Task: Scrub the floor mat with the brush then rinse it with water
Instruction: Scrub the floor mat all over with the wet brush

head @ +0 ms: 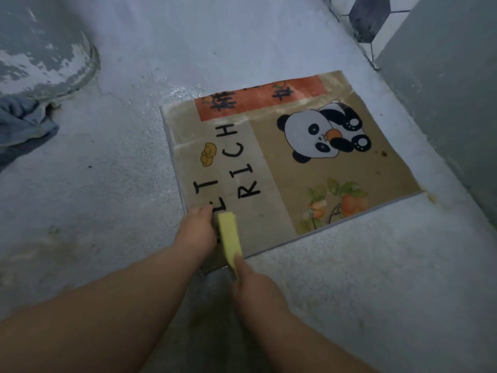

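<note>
Mat (pixel 336 168) flat | right hand (pixel 258 289) fingers grasping brush (pixel 230 238) | left hand (pixel 196 232) – fingers pressing mat, released

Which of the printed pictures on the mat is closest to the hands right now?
The gold ingot by the "RICH" lettering, just beyond the left hand. The panda and the orange branch sit farther right on the floor mat.

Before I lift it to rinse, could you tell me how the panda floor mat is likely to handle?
The floor mat is thin and lies flat, so it will probably flop and fold. Its pile looks darkened and wet in patches, so likely heavier than it looks and drippy. The wet concrete floor may let it slide.
</note>
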`<control>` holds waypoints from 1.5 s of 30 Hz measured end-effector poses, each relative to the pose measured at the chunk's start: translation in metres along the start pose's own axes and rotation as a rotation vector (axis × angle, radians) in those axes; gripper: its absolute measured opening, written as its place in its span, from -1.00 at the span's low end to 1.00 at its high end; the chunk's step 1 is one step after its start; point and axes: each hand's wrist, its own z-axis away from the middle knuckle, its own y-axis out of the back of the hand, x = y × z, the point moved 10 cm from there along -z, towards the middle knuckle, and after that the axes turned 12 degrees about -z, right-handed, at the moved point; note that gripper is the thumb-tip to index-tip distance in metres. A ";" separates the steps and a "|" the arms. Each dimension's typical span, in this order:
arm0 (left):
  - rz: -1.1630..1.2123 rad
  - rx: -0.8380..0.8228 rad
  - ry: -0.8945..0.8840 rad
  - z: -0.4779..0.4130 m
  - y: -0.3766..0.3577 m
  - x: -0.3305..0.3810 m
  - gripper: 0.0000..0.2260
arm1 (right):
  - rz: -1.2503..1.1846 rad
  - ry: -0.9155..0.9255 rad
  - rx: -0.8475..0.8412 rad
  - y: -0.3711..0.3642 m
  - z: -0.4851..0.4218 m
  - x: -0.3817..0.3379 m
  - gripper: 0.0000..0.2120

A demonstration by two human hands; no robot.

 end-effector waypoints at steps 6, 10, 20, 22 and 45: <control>0.015 -0.046 -0.044 -0.001 -0.003 0.015 -0.49 | -0.024 -0.170 0.244 0.116 -0.030 0.062 -0.51; 0.043 -0.050 -0.025 0.002 -0.002 0.009 -0.48 | 0.002 -0.109 0.170 0.067 -0.022 0.032 -0.51; 0.100 0.008 0.010 0.002 0.016 -0.013 -0.56 | 0.117 -0.111 0.198 0.092 -0.030 0.046 -0.48; 0.123 0.028 0.014 0.005 0.020 -0.016 -0.61 | 0.101 -0.075 0.139 0.053 -0.023 0.019 -0.48; 0.082 0.053 0.040 0.005 0.016 -0.030 -0.58 | 0.198 -0.027 0.130 0.059 -0.018 0.047 -0.49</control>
